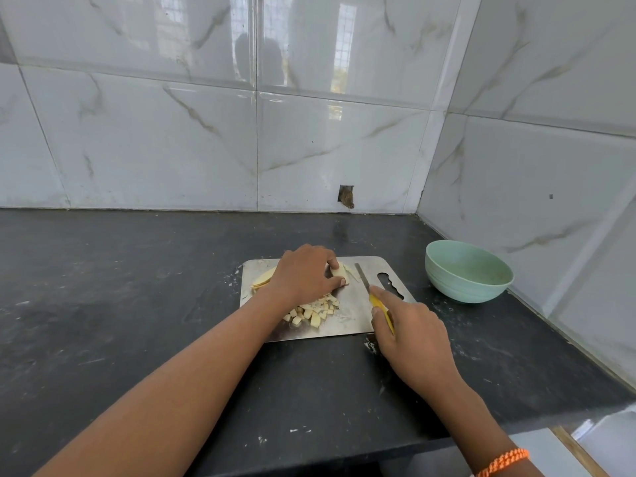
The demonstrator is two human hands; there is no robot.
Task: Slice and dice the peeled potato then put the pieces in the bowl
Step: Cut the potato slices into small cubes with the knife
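I count one steel cutting board mid-frame, one knife and one green bowl at right. Two hands show, left and right. The diced potato pieces are too many and too small for me to count.

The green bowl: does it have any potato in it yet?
Empty: the green bowl shows only its bare inside; the diced pieces lie on the steel board.

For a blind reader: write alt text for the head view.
A left hand holds pale potato slices on a steel cutting board while the right hand grips a yellow-handled knife; diced potato cubes lie nearby, a green bowl beyond.
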